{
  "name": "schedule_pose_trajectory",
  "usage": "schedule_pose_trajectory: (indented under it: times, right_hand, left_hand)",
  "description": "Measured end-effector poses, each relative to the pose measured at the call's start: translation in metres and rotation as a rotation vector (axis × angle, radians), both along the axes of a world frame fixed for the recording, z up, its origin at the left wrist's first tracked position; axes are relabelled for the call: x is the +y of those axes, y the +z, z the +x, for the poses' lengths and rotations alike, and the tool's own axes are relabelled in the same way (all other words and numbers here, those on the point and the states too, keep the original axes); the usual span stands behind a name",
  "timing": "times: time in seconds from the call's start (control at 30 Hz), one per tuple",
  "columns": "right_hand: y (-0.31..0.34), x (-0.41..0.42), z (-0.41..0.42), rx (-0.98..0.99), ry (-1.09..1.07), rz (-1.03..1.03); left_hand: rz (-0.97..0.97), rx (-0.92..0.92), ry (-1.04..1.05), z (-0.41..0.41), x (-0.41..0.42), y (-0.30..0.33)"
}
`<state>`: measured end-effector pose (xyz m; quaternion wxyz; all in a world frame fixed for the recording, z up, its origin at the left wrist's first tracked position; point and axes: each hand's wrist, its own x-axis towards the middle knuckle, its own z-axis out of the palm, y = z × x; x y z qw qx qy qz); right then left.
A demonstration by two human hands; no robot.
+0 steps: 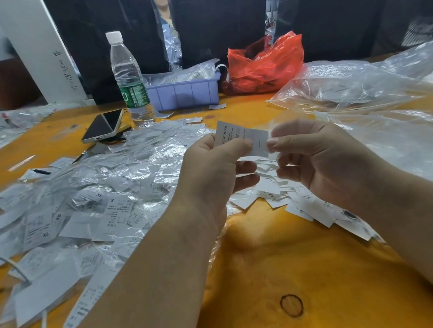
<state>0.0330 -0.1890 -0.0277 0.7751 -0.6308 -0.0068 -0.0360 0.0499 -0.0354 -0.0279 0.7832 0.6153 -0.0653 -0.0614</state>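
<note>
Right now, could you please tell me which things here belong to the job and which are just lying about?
In the job: care label, pinched between left hand and right hand; heap of loose labels.
Lying about: water bottle; smartphone; red plastic bag.

Pretty much all you get of the person is 2 hands and 2 forearms, bare all the way down to the frame edge. The left hand [210,169] is broad, with a fleshy thumb base and short, chunky fingers. The right hand [320,161] is much the same build, and its thumbnail [273,142] is trimmed short and plain. The left forearm [151,271] is thick, with faint fine hair and light creases at the wrist. The right forearm [406,222] looks smoother.
</note>
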Motion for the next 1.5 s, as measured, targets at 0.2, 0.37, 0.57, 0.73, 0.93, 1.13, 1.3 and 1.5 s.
schedule_pose_trajectory:
  times: [0.2,0.37,0.57,0.73,0.93,1.13,1.3,1.5]
  right_hand:
    - [-0.0014,0.0017,0.0002,-0.008,0.014,-0.008]
    - [-0.0023,0.0007,-0.0004,-0.034,0.02,-0.002]
    - [0.0003,-0.0022,0.0007,-0.031,-0.058,-0.008]
    - [0.0021,-0.0021,0.0001,-0.024,-0.073,0.008]
    - [0.0009,-0.0003,-0.0007,-0.027,-0.069,0.018]
    - [0.0009,-0.002,0.0004,-0.055,-0.136,0.016]
    - [-0.0015,-0.0016,0.0013,-0.082,-0.119,-0.042]
    - [-0.004,-0.0008,0.0013,-0.107,-0.089,-0.072]
  left_hand:
    - [-0.076,0.069,-0.039,-0.0003,-0.001,-0.0014]
    - [-0.204,0.258,-0.159,-0.0036,-0.0045,-0.0036]
    - [0.052,0.17,-0.055,-0.0022,-0.0021,0.0001]
    - [0.273,-0.074,0.168,0.0026,0.0026,-0.001]
    - [0.274,-0.125,0.144,-0.0029,-0.0045,-0.0025]
    - [0.265,-0.162,0.134,-0.0018,-0.0016,-0.0022]
    - [0.263,-0.187,0.11,-0.0045,-0.0033,-0.0033]
    - [0.237,-0.206,0.07,-0.0058,-0.0036,-0.0045]
